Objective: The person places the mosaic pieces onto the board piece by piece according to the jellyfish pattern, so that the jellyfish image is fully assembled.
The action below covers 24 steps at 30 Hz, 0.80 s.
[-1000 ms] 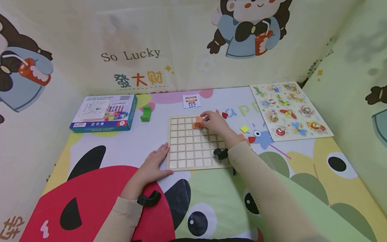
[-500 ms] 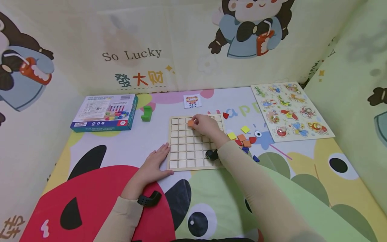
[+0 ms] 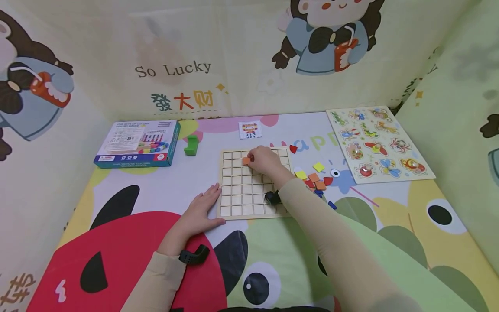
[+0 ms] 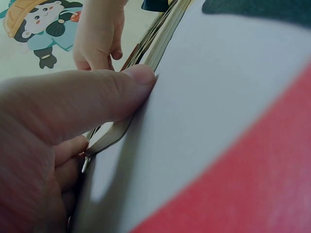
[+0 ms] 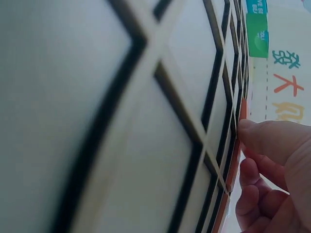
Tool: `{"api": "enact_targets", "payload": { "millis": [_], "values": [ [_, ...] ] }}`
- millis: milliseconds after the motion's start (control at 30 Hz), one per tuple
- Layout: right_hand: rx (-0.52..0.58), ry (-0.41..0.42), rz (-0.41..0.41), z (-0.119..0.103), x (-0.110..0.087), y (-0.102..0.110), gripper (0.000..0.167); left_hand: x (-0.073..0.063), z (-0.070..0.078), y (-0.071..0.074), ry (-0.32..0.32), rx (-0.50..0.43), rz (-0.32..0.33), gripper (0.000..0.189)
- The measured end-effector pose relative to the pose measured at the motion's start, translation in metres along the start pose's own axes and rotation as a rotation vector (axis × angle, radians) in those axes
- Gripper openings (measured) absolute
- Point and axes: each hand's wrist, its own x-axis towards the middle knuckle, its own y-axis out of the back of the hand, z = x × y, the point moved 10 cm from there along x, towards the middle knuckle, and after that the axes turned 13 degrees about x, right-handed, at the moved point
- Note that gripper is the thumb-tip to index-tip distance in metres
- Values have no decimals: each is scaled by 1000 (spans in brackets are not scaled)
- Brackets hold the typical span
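A wooden grid board [image 3: 237,200] lies on the table. My right hand [image 3: 269,162] reaches over its upper part, thumb and fingertips pinching an orange square tile [image 3: 246,160] at a grid cell. In the right wrist view, the thumb [image 5: 265,138] meets an orange edge [image 5: 244,108] along the raised grid lines; the other fingers curl beneath it. My left hand [image 3: 200,208] rests at the board's lower left corner, fingers extended along the left side. Its thumb [image 4: 121,90] touches the front edge in the left wrist view. The right hand covers the grid cells behind it.
Loose tiles lie right of the board: yellow [image 3: 319,167], orange [image 3: 320,185], red [image 3: 328,181] and blue [image 3: 332,205]. A picture card [image 3: 250,129] lies behind it. Left are a green block [image 3: 191,145] and a box [image 3: 136,145]; an insect puzzle board [image 3: 380,145] lies right.
My right hand moved left across the board's upper part with the orange tile, then stayed at that cell for the last half second. The left hand kept its place; the view shifted slightly.
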Motion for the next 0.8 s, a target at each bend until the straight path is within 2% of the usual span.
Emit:
{"api": "enact_targets", "payload": {
  "millis": [233,433,600,667,800],
  "values": [
    [-1,-8,-7,3,-1,-3,31,0,2,0,0,4,-9,97],
    [59,-1,-9,6,-5,1,37,-1,1,-1,2,-2,-6,96],
    [179,-16,60,26,-10,38,43,0,2,-1,5,-6,-2,97],
    [216,-41,91,42,-12,55,44,0,1,-1,7,-5,-3,97],
    [216,-117,126,78,-16,80,43,1,0,-1,11,-2,-6,98]
  ]
}}
